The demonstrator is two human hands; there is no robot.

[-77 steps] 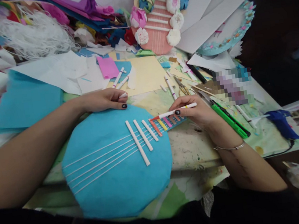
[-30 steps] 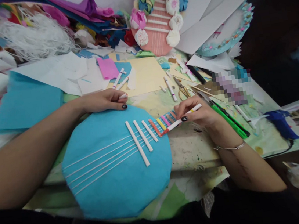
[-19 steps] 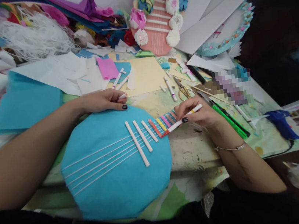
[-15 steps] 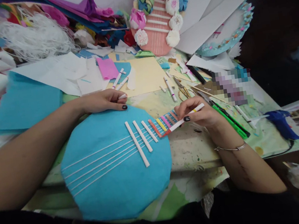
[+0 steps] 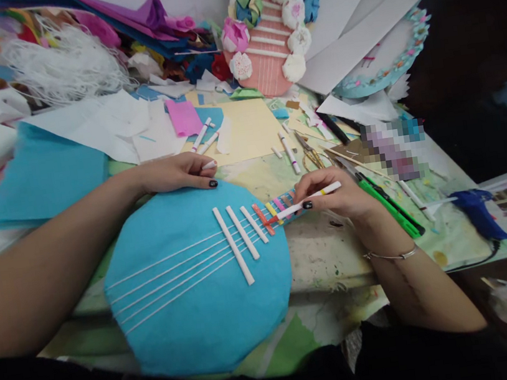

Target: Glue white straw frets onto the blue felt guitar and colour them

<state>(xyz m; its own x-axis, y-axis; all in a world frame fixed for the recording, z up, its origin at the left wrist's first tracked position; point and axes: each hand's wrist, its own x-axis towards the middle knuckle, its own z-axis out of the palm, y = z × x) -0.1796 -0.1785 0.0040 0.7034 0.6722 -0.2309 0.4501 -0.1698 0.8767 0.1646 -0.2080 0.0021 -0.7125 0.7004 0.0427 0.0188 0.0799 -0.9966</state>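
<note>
A blue paper craft instrument (image 5: pixel 198 336) with white strings lies at the table's front edge, its round body overhanging. White strips (image 5: pixel 233 246) cross the strings, then a red strip (image 5: pixel 260 213) and further coloured strips along the neck. My right hand (image 5: pixel 330 195) is closed on a white felt-tip marker (image 5: pixel 290 209) with a red tip, which touches or almost touches the red strip. At the body's far edge, my left hand (image 5: pixel 180 174) rests with its thumb on the blue paper. Its curled fingers hold a small white marker cap (image 5: pixel 208 165).
Behind lie loose markers (image 5: pixel 289 153), gold-handled scissors (image 5: pixel 312 158) and cream paper (image 5: pixel 249 127). A green cutter (image 5: pixel 390 207) and a blue glue gun (image 5: pixel 477 212) lie right. A pink instrument with paper flowers (image 5: pixel 266 78) stands at the back. White cord (image 5: pixel 70 65) is heaped back left.
My right hand has shifted slightly left, taking the marker tip from the red strip's near end up towards its middle. My left hand has stayed almost still.
</note>
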